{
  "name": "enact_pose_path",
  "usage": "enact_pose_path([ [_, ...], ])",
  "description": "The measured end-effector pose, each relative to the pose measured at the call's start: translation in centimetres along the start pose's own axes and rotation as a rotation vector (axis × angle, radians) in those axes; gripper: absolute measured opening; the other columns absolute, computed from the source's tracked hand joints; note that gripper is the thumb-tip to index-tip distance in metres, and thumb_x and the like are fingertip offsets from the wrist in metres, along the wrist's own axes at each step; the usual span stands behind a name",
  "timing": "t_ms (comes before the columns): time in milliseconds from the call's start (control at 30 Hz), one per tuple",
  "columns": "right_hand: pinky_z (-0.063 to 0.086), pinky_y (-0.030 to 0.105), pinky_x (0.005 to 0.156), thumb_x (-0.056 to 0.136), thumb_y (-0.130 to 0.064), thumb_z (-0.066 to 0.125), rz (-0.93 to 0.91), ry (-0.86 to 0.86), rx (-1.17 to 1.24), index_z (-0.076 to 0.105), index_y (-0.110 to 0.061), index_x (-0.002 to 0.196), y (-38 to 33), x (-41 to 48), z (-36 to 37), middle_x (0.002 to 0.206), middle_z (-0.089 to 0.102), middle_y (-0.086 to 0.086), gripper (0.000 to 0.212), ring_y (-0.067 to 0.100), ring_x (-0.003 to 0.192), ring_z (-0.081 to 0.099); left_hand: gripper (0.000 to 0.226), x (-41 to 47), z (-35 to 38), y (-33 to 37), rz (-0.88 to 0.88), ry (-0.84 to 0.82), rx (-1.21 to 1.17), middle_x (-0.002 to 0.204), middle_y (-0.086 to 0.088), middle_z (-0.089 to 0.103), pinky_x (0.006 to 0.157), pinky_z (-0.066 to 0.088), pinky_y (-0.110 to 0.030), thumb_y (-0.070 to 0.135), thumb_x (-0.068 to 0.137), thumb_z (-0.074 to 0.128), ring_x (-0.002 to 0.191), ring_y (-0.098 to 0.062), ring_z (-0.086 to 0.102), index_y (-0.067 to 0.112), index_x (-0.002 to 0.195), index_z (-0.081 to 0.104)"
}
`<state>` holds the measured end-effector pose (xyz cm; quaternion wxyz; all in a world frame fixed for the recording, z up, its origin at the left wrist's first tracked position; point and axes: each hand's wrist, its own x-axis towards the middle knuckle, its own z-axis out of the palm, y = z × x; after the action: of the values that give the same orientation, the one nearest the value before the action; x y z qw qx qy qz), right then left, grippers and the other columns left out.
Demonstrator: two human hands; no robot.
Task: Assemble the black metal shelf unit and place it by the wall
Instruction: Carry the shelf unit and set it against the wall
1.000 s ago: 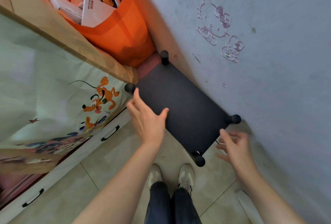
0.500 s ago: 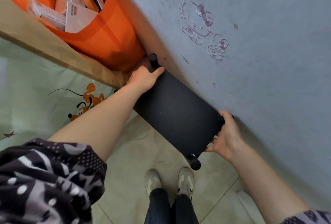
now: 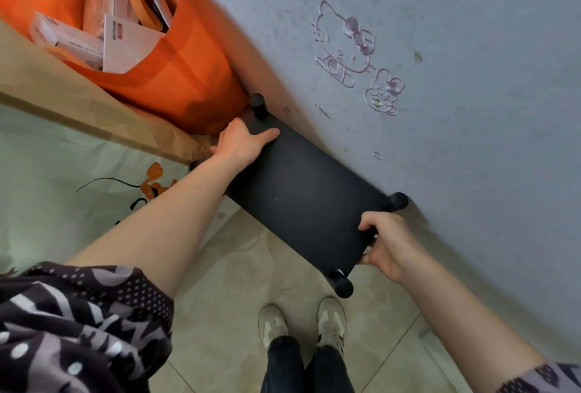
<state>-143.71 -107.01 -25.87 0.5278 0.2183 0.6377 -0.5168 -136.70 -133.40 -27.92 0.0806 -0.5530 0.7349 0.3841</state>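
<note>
The black metal shelf unit [image 3: 308, 194] stands on the floor with its long back edge against the grey-blue wall [image 3: 456, 128]. I see its flat top panel and round post caps at three corners. My left hand [image 3: 242, 142] grips the far short edge of the top, thumb lying on the panel, beside the far post [image 3: 258, 104]. My right hand [image 3: 388, 243] grips the near short edge, fingers curled over it, between the two near posts [image 3: 397, 201]. The lower shelves are hidden under the top.
An orange bag [image 3: 176, 71] with white boxes sits just beyond the shelf. A cabinet with a brown top and a cartoon cloth [image 3: 63, 178] is to the left. Cat and rabbit stickers [image 3: 345, 46] mark the wall. My shoes [image 3: 301, 323] stand on the tiled floor.
Both hands went from hovering open over the shelf to gripping its two short ends. The shelf now lies tighter against the wall.
</note>
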Motion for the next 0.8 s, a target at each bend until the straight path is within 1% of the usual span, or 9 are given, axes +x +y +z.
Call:
enact_pose_path([
  [100, 0.054, 0.046, 0.06, 0.077, 0.014, 0.039, 0.001, 0.035, -0.03, 0.049, -0.004, 0.113, 0.4, 1.1, -0.5, 0.101, 0.05, 0.012, 0.042, 0.026, 0.087, 0.052, 0.07, -0.3, 0.1, 0.3, 0.022, -0.008, 0.019, 0.134, -0.01, 0.054, 0.109, 0.038, -0.055, 0.063, 0.088, 0.064, 0.125, -0.034, 0.05, 0.008, 0.129, 0.048],
  [200, 0.054, 0.045, 0.059, 0.074, 0.017, 0.037, -0.014, 0.029, -0.019, 0.049, -0.003, 0.115, 1.0, 1.7, -1.4, 0.101, 0.051, 0.012, 0.047, 0.026, 0.086, 0.052, 0.062, -0.8, 0.4, 0.8, 0.036, -0.004, 0.038, 0.13, -0.01, 0.053, 0.109, 0.035, -0.054, 0.06, 0.091, 0.062, 0.123, -0.033, 0.049, 0.009, 0.123, 0.049],
  [267, 0.054, 0.045, 0.059, 0.073, 0.018, 0.036, -0.026, 0.024, -0.022, 0.048, -0.003, 0.112, 1.2, 2.1, -1.4, 0.096, 0.049, 0.011, 0.045, 0.025, 0.082, 0.049, 0.06, -1.0, 0.3, 0.8, 0.037, -0.001, 0.046, 0.128, -0.01, 0.054, 0.108, 0.035, -0.053, 0.06, 0.091, 0.062, 0.123, -0.033, 0.049, 0.009, 0.121, 0.05],
  [367, 0.053, 0.041, 0.057, 0.07, 0.019, 0.034, -0.039, 0.015, -0.053, 0.041, -0.008, 0.098, 1.3, 2.1, -1.2, 0.084, 0.04, 0.009, 0.04, 0.022, 0.072, 0.041, 0.06, -0.8, 0.4, 0.6, 0.051, 0.013, 0.046, 0.13, -0.01, 0.054, 0.108, 0.034, -0.053, 0.06, 0.091, 0.061, 0.125, -0.034, 0.048, 0.009, 0.123, 0.05],
  [433, 0.054, 0.043, 0.061, 0.071, 0.02, 0.034, -0.031, 0.004, -0.064, 0.042, -0.007, 0.096, 1.2, 1.9, -1.3, 0.082, 0.042, 0.009, 0.037, 0.021, 0.071, 0.043, 0.063, -0.7, 0.4, 0.4, 0.073, 0.005, 0.042, 0.133, -0.01, 0.054, 0.109, 0.034, -0.054, 0.059, 0.091, 0.062, 0.127, -0.034, 0.048, 0.009, 0.129, 0.05],
  [500, 0.055, 0.041, 0.062, 0.075, 0.021, 0.037, -0.02, -0.014, -0.078, 0.049, -0.006, 0.094, 1.0, 1.4, -1.6, 0.08, 0.047, 0.009, 0.035, 0.02, 0.069, 0.048, 0.07, -0.6, 0.2, 0.2, 0.099, -0.012, 0.046, 0.141, -0.012, 0.05, 0.11, 0.036, -0.056, 0.057, 0.091, 0.064, 0.131, -0.035, 0.046, 0.008, 0.139, 0.046],
  [633, 0.059, 0.043, 0.059, 0.085, 0.02, 0.045, -0.026, -0.029, -0.06, 0.059, -0.001, 0.099, 0.5, 0.8, -2.6, 0.09, 0.062, 0.015, 0.028, 0.028, 0.083, 0.062, 0.078, -0.9, -0.1, -0.6, 0.138, -0.021, 0.085, 0.151, -0.015, 0.037, 0.116, 0.033, -0.052, 0.051, 0.093, 0.064, 0.139, -0.037, 0.037, 0.009, 0.152, 0.035],
  [733, 0.058, 0.048, 0.068, 0.089, 0.019, 0.047, -0.068, -0.009, -0.05, 0.058, 0.004, 0.111, 0.6, 0.9, -2.9, 0.11, 0.066, 0.02, 0.029, 0.032, 0.097, 0.065, 0.078, -1.7, 0.1, -1.5, 0.194, 0.0, 0.098, 0.152, -0.015, 0.036, 0.117, 0.031, -0.05, 0.046, 0.094, 0.065, 0.141, -0.036, 0.034, 0.009, 0.154, 0.031],
  [800, 0.056, 0.05, 0.072, 0.091, 0.018, 0.046, -0.09, -0.003, -0.053, 0.057, 0.003, 0.114, 0.9, 1.0, -2.8, 0.115, 0.065, 0.019, 0.03, 0.032, 0.1, 0.064, 0.079, -2.0, 0.2, -2.1, 0.219, 0.002, 0.087, 0.155, -0.014, 0.036, 0.118, 0.03, -0.05, 0.044, 0.095, 0.065, 0.143, -0.034, 0.035, 0.011, 0.156, 0.027],
])
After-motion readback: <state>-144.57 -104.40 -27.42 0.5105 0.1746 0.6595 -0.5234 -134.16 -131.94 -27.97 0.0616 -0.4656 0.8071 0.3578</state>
